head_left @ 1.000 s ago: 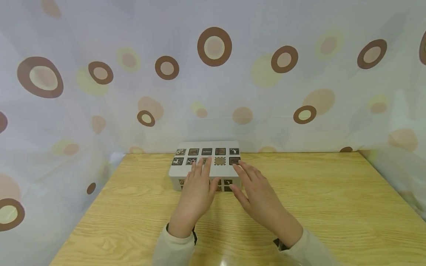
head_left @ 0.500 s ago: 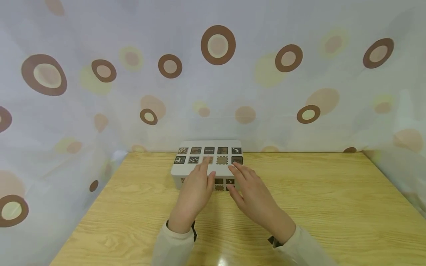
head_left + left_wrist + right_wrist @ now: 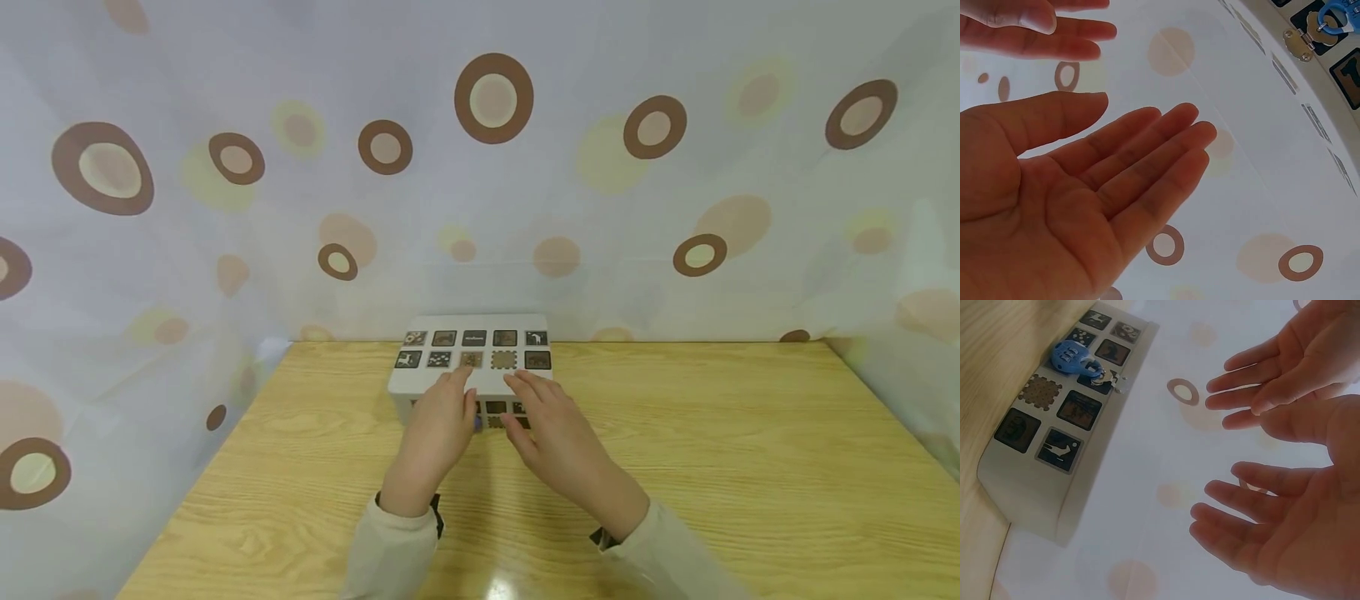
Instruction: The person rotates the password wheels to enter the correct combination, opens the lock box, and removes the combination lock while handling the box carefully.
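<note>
A white box (image 3: 415,384) with rows of dark picture squares sits at the back of the table. On its front face a blue combination padlock (image 3: 1071,357) hangs from a small metal hasp (image 3: 1299,45). My left hand (image 3: 433,427), palm down with fingers extended, is raised near the box's front and overlaps its left part in the head view. My right hand (image 3: 561,432) is held likewise by the right part, thumb apart from the fingers. Both wrist views show bare palms, with a gap between fingers and box. In the head view my left thumb mostly hides the padlock.
The box stands on a wood-grain table (image 3: 735,450), its back close to a pale curtain (image 3: 420,217) with brown and yellow circles. The curtain also rises along the left and right sides.
My right hand has drifted left, closer to my left hand. My left fingers have drawn back slightly toward the box's front edge. The head view has shifted a little; the box stays in place.
</note>
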Action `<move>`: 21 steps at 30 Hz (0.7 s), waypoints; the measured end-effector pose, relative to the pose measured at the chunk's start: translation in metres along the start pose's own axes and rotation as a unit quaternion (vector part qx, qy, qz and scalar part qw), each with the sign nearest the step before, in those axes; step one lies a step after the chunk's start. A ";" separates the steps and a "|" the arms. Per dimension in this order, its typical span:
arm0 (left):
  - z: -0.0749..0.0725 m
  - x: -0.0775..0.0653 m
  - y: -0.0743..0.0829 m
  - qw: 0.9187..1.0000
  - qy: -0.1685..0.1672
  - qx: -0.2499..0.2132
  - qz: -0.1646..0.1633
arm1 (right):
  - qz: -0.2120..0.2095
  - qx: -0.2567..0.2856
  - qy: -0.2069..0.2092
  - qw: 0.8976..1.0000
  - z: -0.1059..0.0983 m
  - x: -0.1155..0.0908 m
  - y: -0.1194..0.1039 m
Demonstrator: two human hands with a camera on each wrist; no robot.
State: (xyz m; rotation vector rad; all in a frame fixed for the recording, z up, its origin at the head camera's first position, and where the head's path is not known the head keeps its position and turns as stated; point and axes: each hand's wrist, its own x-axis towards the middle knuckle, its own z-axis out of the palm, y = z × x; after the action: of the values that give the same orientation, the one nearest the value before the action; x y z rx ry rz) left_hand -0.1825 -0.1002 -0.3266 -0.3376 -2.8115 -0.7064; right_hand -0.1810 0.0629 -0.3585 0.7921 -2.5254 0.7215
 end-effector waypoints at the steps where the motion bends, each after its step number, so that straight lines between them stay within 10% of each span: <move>1: 0.000 0.000 -0.001 1.000 -0.001 0.002 -0.001 | 0.002 0.002 -0.002 1.000 0.001 0.001 0.000; 21: 0.010 0.015 -0.019 0.996 -0.072 0.008 -0.045 | 0.036 0.045 -0.031 0.998 0.027 0.015 -0.003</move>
State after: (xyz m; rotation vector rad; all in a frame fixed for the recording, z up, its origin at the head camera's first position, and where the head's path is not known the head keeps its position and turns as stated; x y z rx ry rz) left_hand -0.2037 -0.1091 -0.3391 -0.2697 -2.9832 -0.7033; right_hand -0.1962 0.0392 -0.3718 0.7677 -2.6052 0.8511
